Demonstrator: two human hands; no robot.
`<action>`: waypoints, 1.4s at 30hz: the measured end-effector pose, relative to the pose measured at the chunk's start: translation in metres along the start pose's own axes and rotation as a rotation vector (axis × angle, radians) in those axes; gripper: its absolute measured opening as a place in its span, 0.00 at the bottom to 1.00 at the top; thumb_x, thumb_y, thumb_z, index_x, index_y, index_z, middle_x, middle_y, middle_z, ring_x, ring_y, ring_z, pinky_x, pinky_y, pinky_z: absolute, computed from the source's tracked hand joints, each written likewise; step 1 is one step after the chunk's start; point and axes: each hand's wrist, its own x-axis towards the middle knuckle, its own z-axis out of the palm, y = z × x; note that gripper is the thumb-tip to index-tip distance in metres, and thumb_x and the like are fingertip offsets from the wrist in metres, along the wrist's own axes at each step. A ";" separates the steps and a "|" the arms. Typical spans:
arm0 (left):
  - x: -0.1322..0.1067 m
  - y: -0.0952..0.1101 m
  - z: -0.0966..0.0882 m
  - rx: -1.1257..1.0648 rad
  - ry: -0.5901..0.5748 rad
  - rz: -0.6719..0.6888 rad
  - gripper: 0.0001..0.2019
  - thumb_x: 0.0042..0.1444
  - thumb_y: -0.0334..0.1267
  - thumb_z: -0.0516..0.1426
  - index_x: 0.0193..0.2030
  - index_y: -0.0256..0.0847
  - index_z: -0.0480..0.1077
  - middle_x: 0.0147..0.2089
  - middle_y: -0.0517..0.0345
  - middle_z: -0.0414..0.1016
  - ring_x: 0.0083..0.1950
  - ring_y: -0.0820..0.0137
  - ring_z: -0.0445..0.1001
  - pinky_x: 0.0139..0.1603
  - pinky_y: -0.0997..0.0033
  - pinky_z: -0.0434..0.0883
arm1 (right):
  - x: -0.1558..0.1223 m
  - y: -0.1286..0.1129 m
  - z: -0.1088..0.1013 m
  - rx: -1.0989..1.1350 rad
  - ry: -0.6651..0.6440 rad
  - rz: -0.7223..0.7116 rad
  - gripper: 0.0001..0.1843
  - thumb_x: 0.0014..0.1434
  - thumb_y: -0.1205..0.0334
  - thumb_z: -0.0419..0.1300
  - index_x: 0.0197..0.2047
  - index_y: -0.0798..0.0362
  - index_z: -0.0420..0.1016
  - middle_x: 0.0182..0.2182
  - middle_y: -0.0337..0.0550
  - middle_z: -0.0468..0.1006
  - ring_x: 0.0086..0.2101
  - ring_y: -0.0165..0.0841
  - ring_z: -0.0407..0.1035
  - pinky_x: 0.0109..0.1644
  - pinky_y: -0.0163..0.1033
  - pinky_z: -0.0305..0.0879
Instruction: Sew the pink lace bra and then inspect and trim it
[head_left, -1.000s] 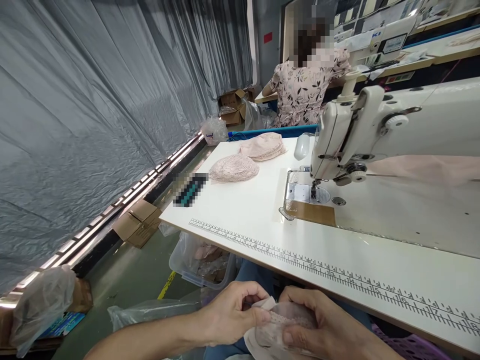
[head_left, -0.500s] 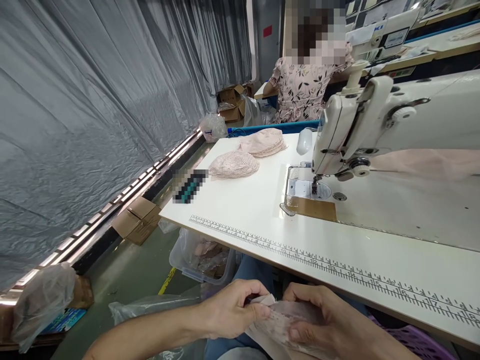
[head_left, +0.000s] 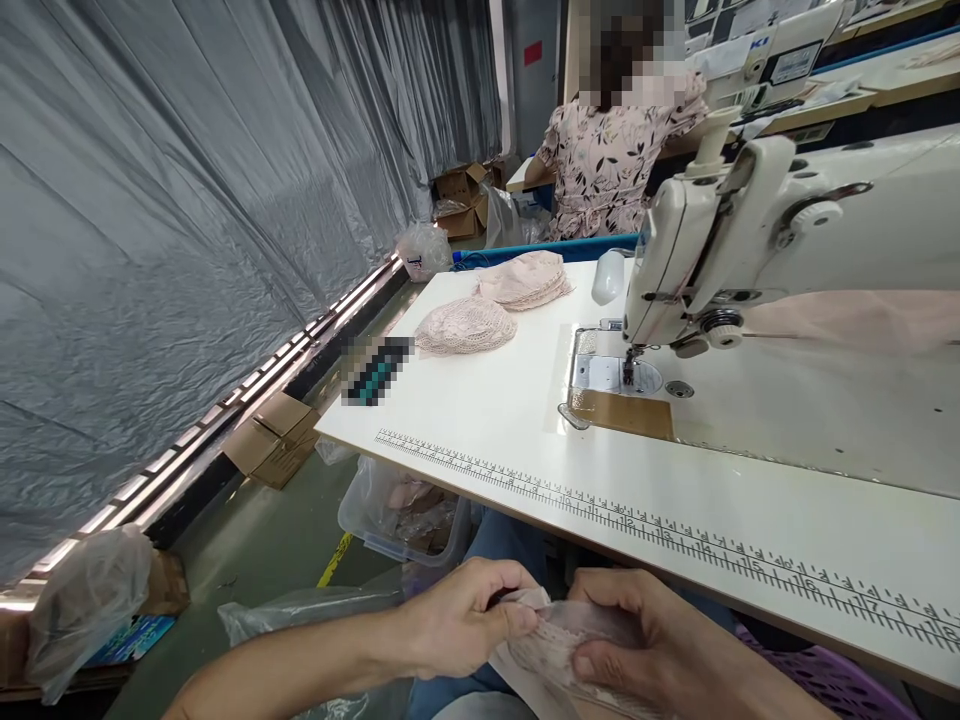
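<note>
Below the front edge of the white sewing table (head_left: 495,405), over my lap, both hands grip a pink lace fabric piece (head_left: 551,645). My left hand (head_left: 465,615) pinches its left corner between thumb and fingers. My right hand (head_left: 645,645) is closed over its right side, thumb on top. Much of the piece is hidden under my fingers. A white sewing machine (head_left: 750,240) stands on the table's right half. Two stacks of pink lace pieces (head_left: 466,326) (head_left: 525,280) lie at the table's far left.
A ruler strip (head_left: 637,525) runs along the table's front edge. A clear bin (head_left: 401,515) sits under the table; cardboard boxes (head_left: 274,440) and plastic bags (head_left: 82,600) lie on the floor by the grey curtain. Another person (head_left: 600,165) sits at the station behind.
The hands stay on the lace piece, with the fingers shifted slightly along its edge. The view has drifted a little.
</note>
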 end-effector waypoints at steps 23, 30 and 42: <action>0.003 0.005 -0.003 -0.114 -0.036 -0.041 0.33 0.37 0.67 0.59 0.33 0.34 0.63 0.28 0.62 0.62 0.31 0.76 0.58 0.32 0.74 0.56 | 0.006 -0.005 0.001 0.076 0.033 0.022 0.13 0.39 0.58 0.61 0.22 0.52 0.58 0.18 0.30 0.54 0.23 0.26 0.47 0.24 0.33 0.41; 0.005 0.008 -0.003 -0.096 -0.033 0.005 0.31 0.39 0.65 0.59 0.32 0.34 0.63 0.28 0.61 0.63 0.31 0.76 0.59 0.32 0.74 0.57 | 0.003 -0.007 -0.002 0.086 0.039 0.025 0.16 0.40 0.54 0.62 0.22 0.52 0.59 0.20 0.31 0.56 0.24 0.26 0.48 0.25 0.33 0.42; 0.005 0.009 -0.002 -0.088 -0.012 -0.022 0.31 0.41 0.62 0.61 0.37 0.32 0.69 0.31 0.58 0.66 0.31 0.74 0.61 0.32 0.73 0.58 | 0.001 -0.001 -0.006 0.207 -0.025 0.014 0.18 0.42 0.54 0.64 0.21 0.53 0.58 0.18 0.30 0.54 0.23 0.25 0.48 0.25 0.33 0.40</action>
